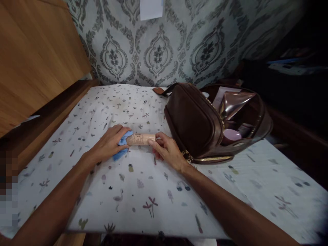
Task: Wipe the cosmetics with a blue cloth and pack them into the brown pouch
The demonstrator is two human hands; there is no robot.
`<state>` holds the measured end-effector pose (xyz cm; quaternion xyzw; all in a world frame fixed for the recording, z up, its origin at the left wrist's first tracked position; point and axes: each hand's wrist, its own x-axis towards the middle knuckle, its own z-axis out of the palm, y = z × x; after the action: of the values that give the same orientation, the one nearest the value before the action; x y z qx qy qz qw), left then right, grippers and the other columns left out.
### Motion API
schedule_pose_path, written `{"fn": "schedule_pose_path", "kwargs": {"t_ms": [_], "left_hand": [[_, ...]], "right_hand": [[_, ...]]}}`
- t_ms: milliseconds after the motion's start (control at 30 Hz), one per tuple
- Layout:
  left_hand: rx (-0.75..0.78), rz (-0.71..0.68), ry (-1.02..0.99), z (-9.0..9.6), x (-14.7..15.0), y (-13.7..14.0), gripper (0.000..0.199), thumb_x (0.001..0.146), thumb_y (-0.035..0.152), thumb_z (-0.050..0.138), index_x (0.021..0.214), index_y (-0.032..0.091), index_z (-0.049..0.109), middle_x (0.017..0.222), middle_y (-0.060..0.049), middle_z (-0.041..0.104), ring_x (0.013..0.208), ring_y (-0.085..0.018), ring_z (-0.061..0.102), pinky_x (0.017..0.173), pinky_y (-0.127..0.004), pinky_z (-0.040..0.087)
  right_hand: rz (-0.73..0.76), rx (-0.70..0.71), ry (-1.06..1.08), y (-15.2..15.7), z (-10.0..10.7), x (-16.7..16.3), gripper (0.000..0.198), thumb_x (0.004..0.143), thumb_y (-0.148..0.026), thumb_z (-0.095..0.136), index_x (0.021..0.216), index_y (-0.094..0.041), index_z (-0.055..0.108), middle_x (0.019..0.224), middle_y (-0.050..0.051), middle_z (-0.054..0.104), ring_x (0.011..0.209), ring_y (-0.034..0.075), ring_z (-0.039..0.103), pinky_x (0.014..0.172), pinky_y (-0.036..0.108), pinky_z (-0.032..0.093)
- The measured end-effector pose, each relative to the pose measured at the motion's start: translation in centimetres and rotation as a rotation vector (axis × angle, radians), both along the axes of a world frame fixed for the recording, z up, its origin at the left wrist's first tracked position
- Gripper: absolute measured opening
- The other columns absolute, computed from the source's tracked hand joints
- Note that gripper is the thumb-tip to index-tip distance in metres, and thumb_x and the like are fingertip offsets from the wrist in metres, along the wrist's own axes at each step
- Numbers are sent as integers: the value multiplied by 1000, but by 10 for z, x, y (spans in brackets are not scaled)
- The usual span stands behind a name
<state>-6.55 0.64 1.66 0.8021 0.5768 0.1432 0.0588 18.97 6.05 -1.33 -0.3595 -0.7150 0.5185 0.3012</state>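
Head view: tube (140, 139) bridges right fingers (157, 147) and cloth (123, 140) in left fingers (121, 131).

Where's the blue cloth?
In the head view, the blue cloth is left of centre, in the left hand, around the left end of the beige tube.

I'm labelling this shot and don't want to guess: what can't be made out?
All in the head view:
- Tube: print too small to read.
- Blue cloth: partly hidden by the left hand.
- Brown bag: deeper contents hidden by its side and upper items.
- White sheet: cut off by the top edge.
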Motion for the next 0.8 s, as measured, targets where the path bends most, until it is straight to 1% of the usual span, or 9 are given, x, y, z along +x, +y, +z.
{"fn": "schedule_pose_path", "kwargs": {"t_ms": [167, 267, 367, 467, 567, 633, 667, 733, 800], "left_hand": [[148, 6, 71, -5, 3, 0, 39, 94, 37, 60, 129, 20, 52, 116, -10, 59, 103, -29, 56, 88, -42, 47], [233, 6, 108, -7, 2, 1, 40, 95, 38, 59, 130, 20, 52, 116, -11, 60, 104, -30, 56, 89, -44, 48], [287, -27, 102, -6, 5, 0, 42, 97, 43, 56, 133, 21, 49, 118, -11, 62, 107, -30, 58, 91, -45, 49], [425, -70, 61, -2, 17, -4, 47, 99, 44, 54, 139, 21, 45, 123, -13, 63, 112, -29, 60, 96, -46, 49], [549, -147, 46, 1, 35, -10, 53, 99, 41, 56, 145, 21, 40, 128, -15, 64, 119, -30, 60, 100, -46, 47], [560, -189, 70, 2, 45, -12, 51, 99, 40, 56, 144, 21, 41, 125, -14, 65, 117, -29, 61, 101, -47, 46], [546, -193, 87, 2, 47, -13, 48, 99, 41, 55, 141, 20, 43, 121, -13, 67, 113, -29, 62, 101, -47, 46], [492, -186, 114, 4, 44, -13, 42, 99, 43, 54, 133, 19, 50, 110, -11, 69, 103, -27, 64, 96, -47, 47], [394, -156, 138, 6, 33, -11, 39, 98, 48, 56, 123, 18, 54, 104, -9, 69, 95, -26, 64, 89, -43, 49]], "right_hand": [[4, -16, 58, 0, 0, 0, 40, 87, -61, 61, 92, -23, 50, 62, -4, 60, 43, 12, 55, 40, 23, 41], [2, -53, 153, 2, -3, -2, 40, 86, -58, 64, 98, -22, 52, 67, -4, 60, 48, 13, 58, 43, 24, 44], [-14, -60, 232, 3, -5, -4, 40, 85, -54, 68, 103, -21, 55, 68, -5, 59, 51, 13, 57, 44, 24, 44], [-21, 3, 263, 1, -3, -5, 39, 84, -48, 71, 110, -21, 58, 74, -4, 60, 58, 13, 58, 49, 25, 46], [1, 163, 229, -6, 1, -4, 37, 85, -40, 73, 115, -23, 62, 84, -1, 64, 71, 15, 61, 61, 28, 50], [30, 258, 194, -10, 3, -3, 33, 86, -37, 73, 115, -23, 65, 87, 0, 66, 75, 15, 61, 67, 28, 51], [40, 284, 182, -11, 3, -2, 32, 86, -37, 73, 115, -23, 66, 88, 1, 67, 76, 16, 61, 68, 29, 51], [47, 293, 171, -12, 1, -2, 32, 87, -36, 72, 116, -23, 66, 90, 1, 68, 76, 16, 61, 68, 29, 51], [34, 263, 172, -10, -2, -2, 33, 86, -34, 73, 116, -23, 66, 93, 2, 69, 78, 16, 62, 68, 29, 51]]}}
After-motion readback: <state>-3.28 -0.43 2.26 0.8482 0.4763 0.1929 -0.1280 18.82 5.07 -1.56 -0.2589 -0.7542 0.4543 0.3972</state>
